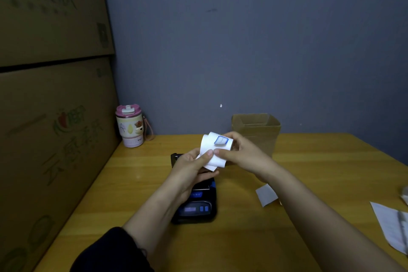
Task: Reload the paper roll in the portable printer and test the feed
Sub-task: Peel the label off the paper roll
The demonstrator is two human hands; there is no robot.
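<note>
Head view: I'm pinching the roll (217,147) with my right hand (242,152), left hand (194,165) peeling its loose end free, printer (194,203) waiting at 6 o'clock below.

Blue-grey wall (242,40) behind, wooden table (132,183), stacked cardboard boxes (50,95) left, dim light.
</note>
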